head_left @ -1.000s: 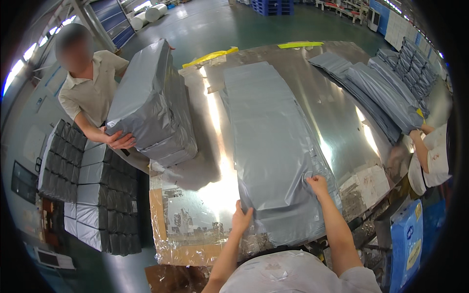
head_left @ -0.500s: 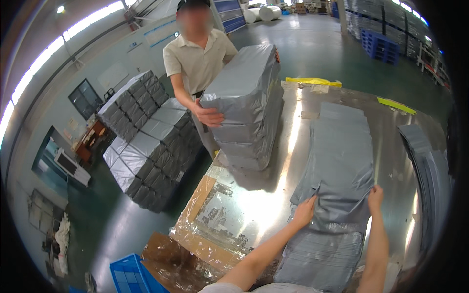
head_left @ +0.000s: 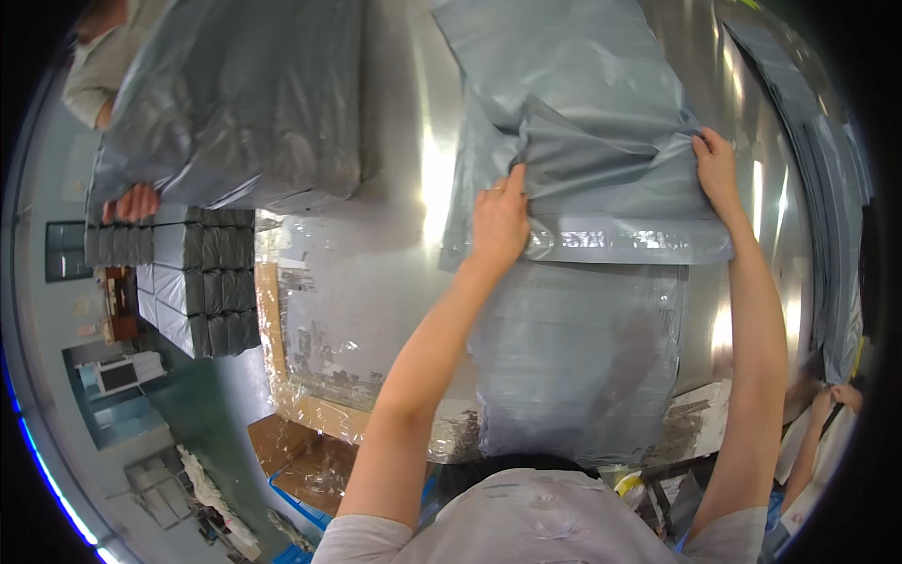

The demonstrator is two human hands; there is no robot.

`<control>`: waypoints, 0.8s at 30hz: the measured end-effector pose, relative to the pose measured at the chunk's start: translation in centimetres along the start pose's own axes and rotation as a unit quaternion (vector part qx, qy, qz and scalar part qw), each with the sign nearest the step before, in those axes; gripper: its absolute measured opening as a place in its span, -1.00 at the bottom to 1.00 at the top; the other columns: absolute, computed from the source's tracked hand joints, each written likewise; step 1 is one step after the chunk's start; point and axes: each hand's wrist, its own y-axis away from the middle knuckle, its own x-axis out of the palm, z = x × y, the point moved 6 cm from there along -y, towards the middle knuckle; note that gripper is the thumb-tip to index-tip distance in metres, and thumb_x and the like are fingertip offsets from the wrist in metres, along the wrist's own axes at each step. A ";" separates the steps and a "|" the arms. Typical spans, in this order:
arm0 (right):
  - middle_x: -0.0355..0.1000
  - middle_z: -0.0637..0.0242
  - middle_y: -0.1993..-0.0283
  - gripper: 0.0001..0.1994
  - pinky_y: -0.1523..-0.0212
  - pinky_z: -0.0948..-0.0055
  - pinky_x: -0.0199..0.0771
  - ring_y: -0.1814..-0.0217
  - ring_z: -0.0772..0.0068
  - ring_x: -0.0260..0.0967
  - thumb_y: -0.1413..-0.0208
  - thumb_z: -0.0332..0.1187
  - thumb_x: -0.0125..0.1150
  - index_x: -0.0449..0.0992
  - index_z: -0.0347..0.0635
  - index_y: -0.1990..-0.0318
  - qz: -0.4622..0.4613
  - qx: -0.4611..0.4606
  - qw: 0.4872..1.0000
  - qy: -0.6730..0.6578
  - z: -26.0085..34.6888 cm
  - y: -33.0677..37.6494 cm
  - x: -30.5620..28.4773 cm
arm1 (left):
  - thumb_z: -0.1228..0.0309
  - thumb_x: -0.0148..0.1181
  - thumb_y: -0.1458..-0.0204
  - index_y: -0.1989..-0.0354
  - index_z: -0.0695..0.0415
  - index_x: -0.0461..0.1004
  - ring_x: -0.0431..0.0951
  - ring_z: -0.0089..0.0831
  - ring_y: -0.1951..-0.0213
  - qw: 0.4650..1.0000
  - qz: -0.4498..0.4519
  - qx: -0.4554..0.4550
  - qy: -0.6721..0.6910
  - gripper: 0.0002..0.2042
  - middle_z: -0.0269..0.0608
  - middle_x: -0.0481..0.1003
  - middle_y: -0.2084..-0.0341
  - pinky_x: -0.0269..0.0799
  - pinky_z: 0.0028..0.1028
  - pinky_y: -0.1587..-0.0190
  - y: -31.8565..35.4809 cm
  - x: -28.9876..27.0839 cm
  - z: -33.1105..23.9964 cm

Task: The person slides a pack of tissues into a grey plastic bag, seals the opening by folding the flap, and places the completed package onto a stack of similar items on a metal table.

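A large grey plastic bag (head_left: 573, 56) lies on the metal table, its middle bunched up in creases. My left hand (head_left: 503, 218) is closed on the bag's left side, and my right hand (head_left: 717, 174) pinches its right edge. A shiny strip runs along the bag's near edge. Below that edge a flat stack of grey plastic bags (head_left: 573, 348) extends toward my body, partly covered by the held bag. A ring is visible on one of my left fingers.
The metal table (head_left: 357, 310) has taped, worn edges. At left a co-worker's hand (head_left: 132, 203) holds a tall grey bundle (head_left: 244, 103). More wrapped bundles (head_left: 197, 282) and a cardboard box (head_left: 310, 470) stand beyond. Right: layered grey sheets (head_left: 827, 216) and another person's hands (head_left: 836, 399).
My view has tipped downward and come closer to the table. Both hands still grip the grey bag, which is more creased between them. The co-worker's bundle now appears nearer, at upper left.
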 end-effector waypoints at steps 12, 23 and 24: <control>0.29 0.12 0.06 -0.57 0.03 0.26 0.21 0.00 0.12 0.22 0.04 -0.30 0.03 0.26 -0.19 -0.04 -0.119 -0.120 0.972 0.161 10.5 -2.1 2.8 | 0.53 0.04 0.09 0.04 0.10 0.31 0.33 -0.10 0.22 0.992 0.040 0.047 -0.113 -0.64 -0.03 0.35 0.25 0.24 -0.28 0.20 -4.3 -1.2 4.5; 0.00 0.11 -0.24 -0.47 -0.23 0.13 -0.19 -0.29 0.15 -0.12 -0.11 -0.05 -0.18 0.13 -0.21 -0.14 0.029 -0.159 0.970 0.181 11.0 5.2 -3.2 | 0.44 0.13 0.12 -0.09 0.15 0.15 0.08 -0.07 -0.11 0.959 -0.068 0.086 -0.263 -0.47 0.07 0.05 -0.10 0.00 -0.14 -0.05 -0.6 -6.4 -3.3; 0.02 0.10 -0.23 -0.48 -0.22 0.13 -0.18 -0.28 0.16 -0.10 -0.11 -0.06 -0.17 0.14 -0.23 -0.13 0.048 -0.156 0.972 0.168 10.5 6.6 -4.8 | 0.42 0.15 0.14 -0.08 0.16 0.16 0.09 -0.07 -0.11 0.964 -0.053 0.102 -0.240 -0.46 0.07 0.05 -0.10 0.00 -0.13 -0.05 1.4 -6.3 -4.8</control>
